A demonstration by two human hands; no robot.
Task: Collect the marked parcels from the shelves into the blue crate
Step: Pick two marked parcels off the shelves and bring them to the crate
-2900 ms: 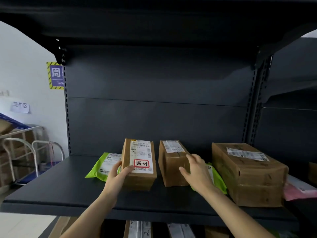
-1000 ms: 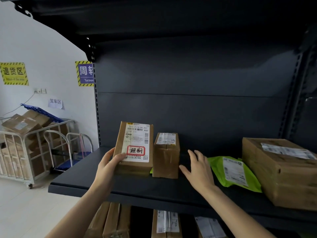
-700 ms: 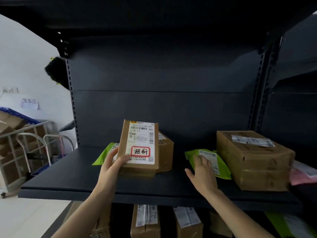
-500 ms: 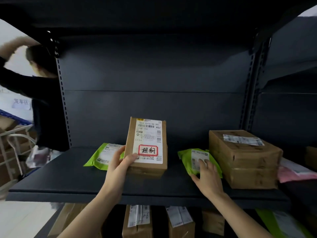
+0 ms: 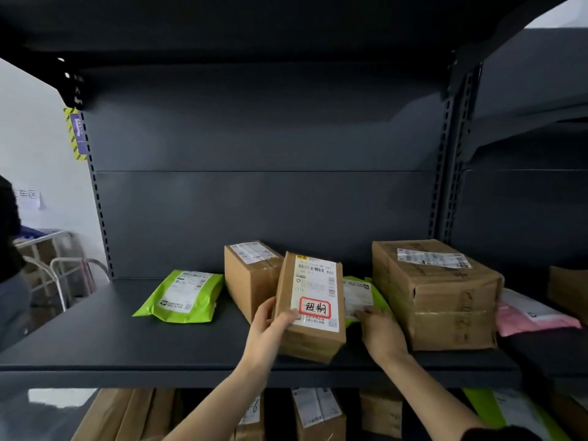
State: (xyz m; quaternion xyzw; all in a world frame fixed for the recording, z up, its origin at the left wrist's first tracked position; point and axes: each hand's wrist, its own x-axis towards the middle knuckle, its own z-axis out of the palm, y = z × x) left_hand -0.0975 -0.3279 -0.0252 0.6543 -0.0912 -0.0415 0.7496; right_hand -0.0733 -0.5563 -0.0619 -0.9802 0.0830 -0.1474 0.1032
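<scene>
Left hand gripped the marked parcel at its lower left edge, thumb on the label face, fingers curled behind; the parcel was a slim brown cardboard box, its front mostly covered by a tall white shipping label: barcode on top, fine print below, red-bordered sticker with two handwritten black characters near the bottom; it was held tilted, label toward the camera, over the front of the dark shelf, ahead of a small brown box; contact with the shelf unclear. Right hand lay on a green mailer, fingers fairly straight on its label, holding nothing; large carton just right; second green mailer well left; pink mailer far right.
</scene>
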